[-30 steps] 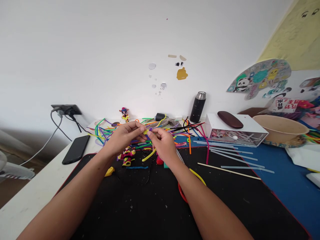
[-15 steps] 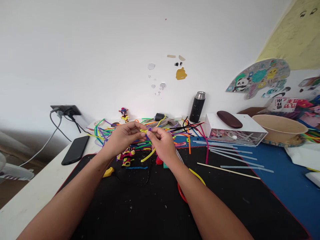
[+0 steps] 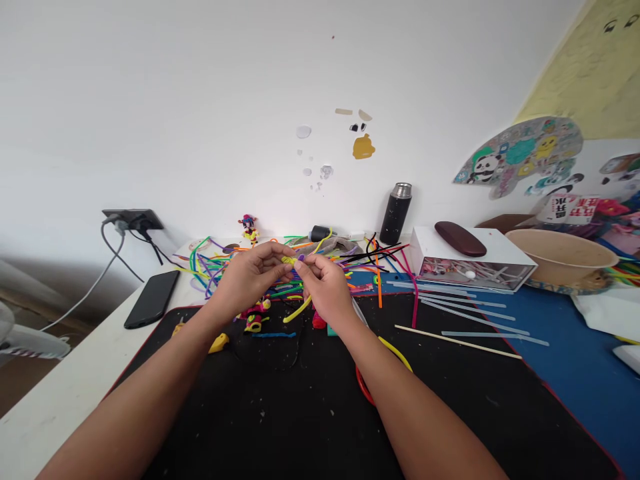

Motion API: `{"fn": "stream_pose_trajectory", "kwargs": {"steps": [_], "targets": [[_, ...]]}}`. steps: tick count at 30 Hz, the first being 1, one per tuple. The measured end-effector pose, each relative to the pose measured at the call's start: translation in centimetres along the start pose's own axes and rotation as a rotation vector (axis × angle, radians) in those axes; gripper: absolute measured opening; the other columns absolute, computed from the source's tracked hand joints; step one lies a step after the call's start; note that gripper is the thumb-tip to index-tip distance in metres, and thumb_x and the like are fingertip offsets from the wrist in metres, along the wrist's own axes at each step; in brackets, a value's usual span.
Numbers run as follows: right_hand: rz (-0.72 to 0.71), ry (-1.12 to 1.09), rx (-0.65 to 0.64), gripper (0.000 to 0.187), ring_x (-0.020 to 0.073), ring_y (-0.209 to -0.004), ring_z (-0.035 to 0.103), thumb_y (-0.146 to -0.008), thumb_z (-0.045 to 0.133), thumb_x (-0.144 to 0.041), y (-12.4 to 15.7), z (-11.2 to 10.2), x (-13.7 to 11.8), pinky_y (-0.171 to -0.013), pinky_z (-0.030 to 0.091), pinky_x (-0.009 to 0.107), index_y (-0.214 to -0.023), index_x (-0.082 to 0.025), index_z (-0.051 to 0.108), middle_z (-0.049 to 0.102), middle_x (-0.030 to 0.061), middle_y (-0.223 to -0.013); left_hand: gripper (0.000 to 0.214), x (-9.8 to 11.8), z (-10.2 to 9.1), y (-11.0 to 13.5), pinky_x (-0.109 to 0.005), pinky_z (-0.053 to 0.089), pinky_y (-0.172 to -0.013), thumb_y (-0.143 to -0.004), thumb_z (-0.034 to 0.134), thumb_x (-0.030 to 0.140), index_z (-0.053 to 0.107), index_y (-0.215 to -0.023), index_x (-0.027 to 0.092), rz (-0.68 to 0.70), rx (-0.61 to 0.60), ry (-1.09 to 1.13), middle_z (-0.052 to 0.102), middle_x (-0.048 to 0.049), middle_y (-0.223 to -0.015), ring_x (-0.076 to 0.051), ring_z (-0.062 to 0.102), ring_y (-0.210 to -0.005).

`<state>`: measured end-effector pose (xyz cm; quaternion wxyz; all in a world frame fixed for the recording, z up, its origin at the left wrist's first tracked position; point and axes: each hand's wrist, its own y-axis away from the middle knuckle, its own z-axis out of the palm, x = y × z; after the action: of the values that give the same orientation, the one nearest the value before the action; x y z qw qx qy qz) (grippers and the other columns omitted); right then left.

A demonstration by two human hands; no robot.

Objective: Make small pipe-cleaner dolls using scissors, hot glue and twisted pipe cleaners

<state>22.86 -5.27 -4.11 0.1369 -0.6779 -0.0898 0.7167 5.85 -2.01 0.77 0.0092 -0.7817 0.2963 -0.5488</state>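
Between my fingertips, above the back of the black mat, is a small coiled piece of yellow pipe cleaner with a bit of purple at its right end. My left hand pinches it from the left. My right hand pinches it from the right, close against the left fingertips. A yellow pipe cleaner tail hangs below the hands, and another yellow strand rises behind the right one. Just below my left hand lie pink and yellow pipe cleaner pieces and a short blue length.
Many coloured pipe cleaners lie along the wall beside a small doll figure. A black flask, white box, bowl, glue sticks and wooden stick are right. A phone lies left.
Both hands keep pinching the yellow piece in almost the same place. The left forearm has shifted slightly, and the whole view has moved a few pixels.
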Motion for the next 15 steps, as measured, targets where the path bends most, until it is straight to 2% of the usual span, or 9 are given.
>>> {"fn": "stream_pose_trajectory", "kwargs": {"steps": [5, 9, 15], "targets": [[0.042, -0.026, -0.019, 0.025, 0.0131, -0.045, 0.047, -0.094, 0.066, -0.048, 0.1, 0.1, 0.0, -0.045, 0.037, 0.025, -0.094, -0.022, 0.065, 0.049, -0.0065, -0.056, 0.036, 0.0, -0.1, -0.2, -0.035, 0.066, -0.076, -0.083, 0.082, 0.047, 0.072, -0.104, 0.018, -0.034, 0.068, 0.055, 0.079, -0.0053, -0.084, -0.022, 0.078, -0.077], [0.057, 0.023, -0.063, 0.026, 0.0132, -0.045, 0.048, -0.097, 0.062, -0.047, 0.4, 0.1, -0.1, -0.046, 0.037, 0.025, -0.097, -0.021, 0.068, 0.051, -0.0059, -0.057, 0.034, -0.3, -0.6, -0.3, -0.034, 0.064, -0.077, -0.083, 0.08, 0.044, 0.075, -0.104, 0.018, -0.02, 0.153, 0.013, 0.08, -0.0056, -0.09, -0.021, 0.077, -0.079], [-0.066, 0.358, -0.075, 0.029, 0.0151, -0.052, 0.05, -0.104, 0.054, -0.042, 0.7, -0.1, -0.1, -0.055, 0.035, 0.027, -0.096, -0.021, 0.073, 0.055, -0.0039, -0.057, 0.034, -1.1, -1.1, -0.5, -0.034, 0.062, -0.073, -0.084, 0.076, 0.044, 0.079, -0.104, 0.018, -0.042, 0.152, -0.135, 0.082, -0.0064, -0.086, -0.023, 0.077, -0.078]]}}
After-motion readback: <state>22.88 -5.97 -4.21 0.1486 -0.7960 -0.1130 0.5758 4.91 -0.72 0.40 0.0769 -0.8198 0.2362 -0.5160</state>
